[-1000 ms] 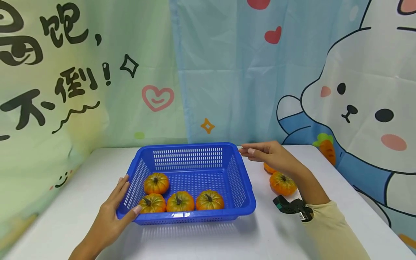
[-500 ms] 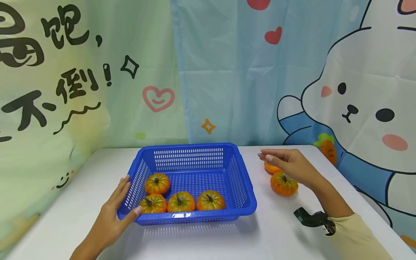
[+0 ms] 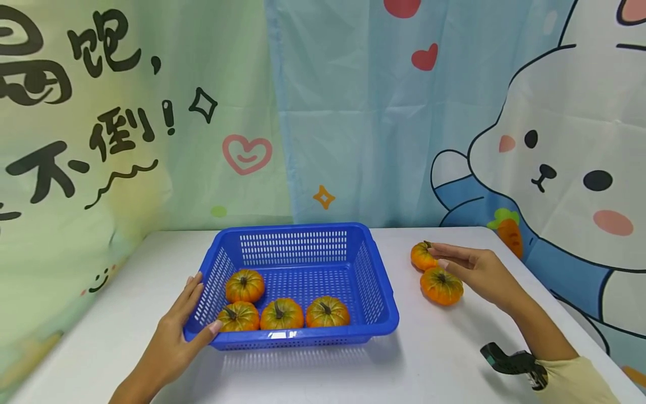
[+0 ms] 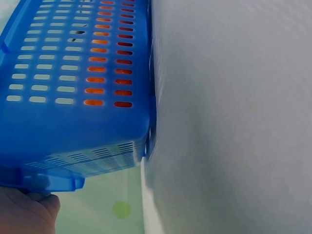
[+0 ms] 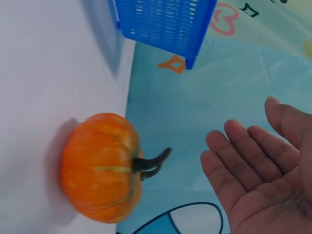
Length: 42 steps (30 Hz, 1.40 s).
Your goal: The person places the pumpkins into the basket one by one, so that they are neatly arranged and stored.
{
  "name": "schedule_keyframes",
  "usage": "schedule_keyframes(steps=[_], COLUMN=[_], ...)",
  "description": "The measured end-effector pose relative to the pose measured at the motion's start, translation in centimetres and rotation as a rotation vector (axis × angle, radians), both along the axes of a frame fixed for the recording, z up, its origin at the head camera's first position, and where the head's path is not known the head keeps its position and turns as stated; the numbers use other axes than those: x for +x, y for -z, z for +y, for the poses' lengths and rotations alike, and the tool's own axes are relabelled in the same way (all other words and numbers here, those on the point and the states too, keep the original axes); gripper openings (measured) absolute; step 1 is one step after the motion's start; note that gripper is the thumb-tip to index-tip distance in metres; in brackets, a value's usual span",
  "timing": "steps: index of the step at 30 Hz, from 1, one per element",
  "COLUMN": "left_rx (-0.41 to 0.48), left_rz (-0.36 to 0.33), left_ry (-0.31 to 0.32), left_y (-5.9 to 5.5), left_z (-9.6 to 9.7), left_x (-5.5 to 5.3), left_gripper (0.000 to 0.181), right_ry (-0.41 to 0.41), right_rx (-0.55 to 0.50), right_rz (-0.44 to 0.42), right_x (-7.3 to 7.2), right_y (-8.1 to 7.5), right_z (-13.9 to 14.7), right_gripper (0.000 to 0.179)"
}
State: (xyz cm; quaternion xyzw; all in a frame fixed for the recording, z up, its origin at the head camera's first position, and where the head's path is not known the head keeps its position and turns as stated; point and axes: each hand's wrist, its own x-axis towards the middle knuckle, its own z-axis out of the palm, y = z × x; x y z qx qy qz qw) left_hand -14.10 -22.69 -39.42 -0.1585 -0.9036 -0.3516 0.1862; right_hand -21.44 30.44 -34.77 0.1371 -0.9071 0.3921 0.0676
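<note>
The left hand, fingers straight, rests at eight o'clock on the blue basket, which contains four pumpkins. At three o'clock, the right hand, relaxed, hovers by two more pumpkins, seemingly without contact.

The basket is looking like moulded plastic, smooth & glossy; its front rim is giving a bright reflection. The pumpkins are showing mostly smooth, ribbed skin w/ slight shine; their exact material is being hard to tell. In the R wrist view, a stem is appearing dark & approx. matt. The table is presenting a smooth, matt surf. The backdrop is hanging as printed cloth w/ fine creases. The sleeve is looking like matt fabric; the wrist mount is resembling black plastic w/ a shiny, metal-like pt.
</note>
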Motion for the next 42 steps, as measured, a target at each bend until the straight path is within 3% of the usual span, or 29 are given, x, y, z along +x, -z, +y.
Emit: schedule_keyframes(steps=[11,25,38,42], left_rx=[0.003,-0.011,-0.014,-0.009], left_rz=[0.008,-0.023,-0.02,-0.019], left_ry=[-0.002,-0.025,-0.025,-0.019], left_y=[0.1,-0.1,0.1,0.0], left_z=[0.0,0.0,0.0,0.0], left_x=[0.0,0.0,0.0,0.1], left_gripper=[0.075,0.075,0.075,0.076], right_ry=[0.065,0.039,0.108,0.088], right_rx=[-0.004,-0.018,0.021,0.037], right_rz=[-0.016,-0.107,-0.045,-0.123], right_x=[-0.1,-1.0,-1.6,-1.9], right_y=[2.0,3.7,5.0,5.5], right_z=[1.5,2.1,2.6,2.7], right_gripper=[0.063,0.066,0.063,0.065])
